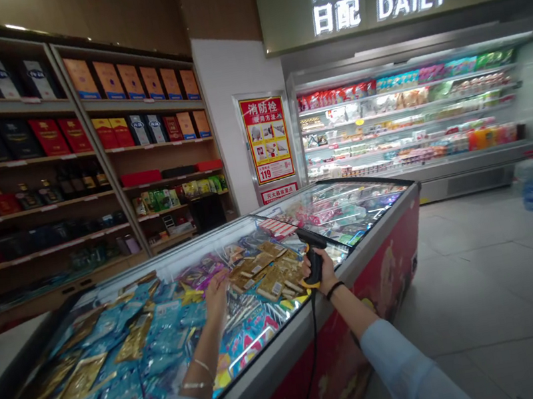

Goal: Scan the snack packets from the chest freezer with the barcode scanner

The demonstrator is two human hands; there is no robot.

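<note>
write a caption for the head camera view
A right hand holds a corded barcode scanner over a shop freezer as the left hand reaches across packets.

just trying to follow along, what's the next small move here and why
Probably aim the barcode scanner in the right hand at the packets by the left hand, since it's already gripped above the chest freezer and the left hand is spread on those packets.
</note>
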